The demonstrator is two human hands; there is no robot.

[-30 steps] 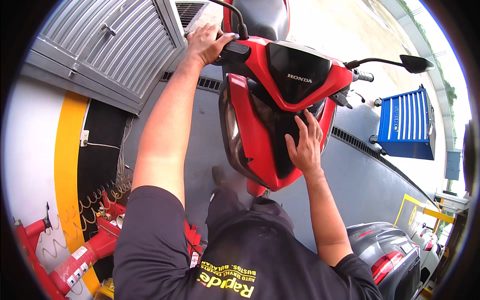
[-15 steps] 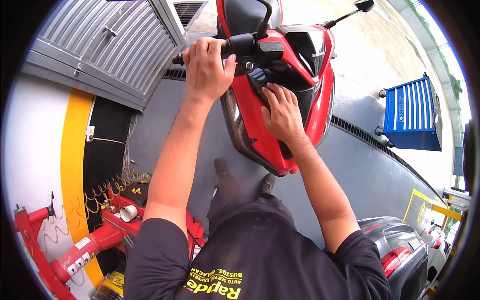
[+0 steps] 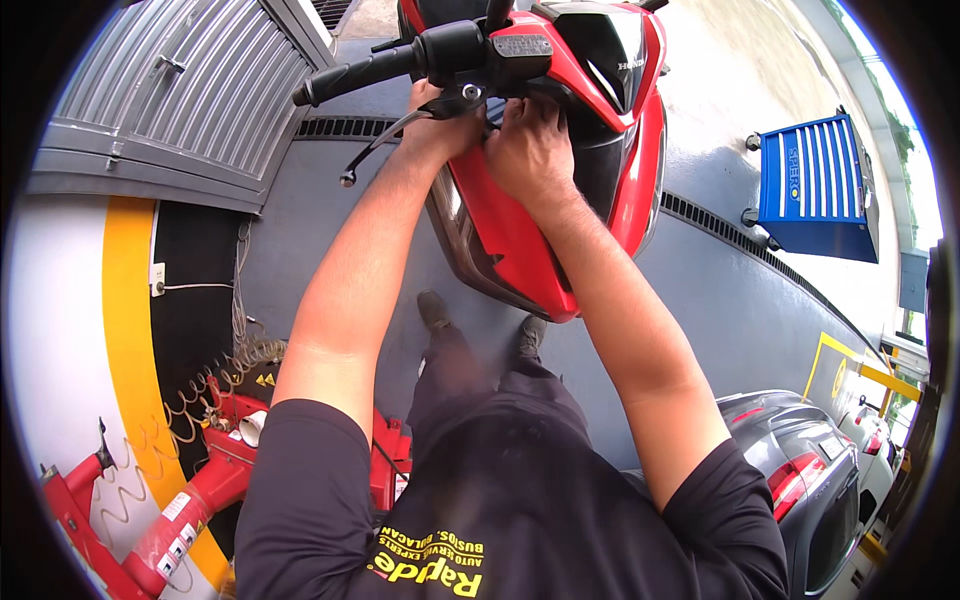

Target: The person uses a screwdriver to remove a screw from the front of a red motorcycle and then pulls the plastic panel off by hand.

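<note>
A red and black motor scooter (image 3: 505, 225) stands in front of me, its front end turned toward me. Its black rubber handgrip (image 3: 365, 78) points to the left, with a brake lever (image 3: 380, 150) beneath it. My left hand (image 3: 445, 128) is tucked under the handlebar by the lever's pivot, its fingers mostly hidden by the lever and the switch housing (image 3: 452, 48). Just right of it, my right hand (image 3: 530, 150) reaches against the dark panel below the brake fluid reservoir (image 3: 522, 55). Its knuckles are bent, and the fingertips are out of sight. Whether either hand grips anything is hidden.
A blue wheeled tool cabinet (image 3: 815, 185) stands on the right. Behind me at lower right is a grey car (image 3: 790, 450). Red workshop equipment (image 3: 215, 475) with a coiled air hose (image 3: 190, 400) is at lower left. A metal louvred door (image 3: 190, 90) is at upper left.
My left hand has left the handgrip and gone down under the handlebar, uncovering the grip and lever. My right hand has moved up and left along the panel. The view has shifted slightly.
</note>
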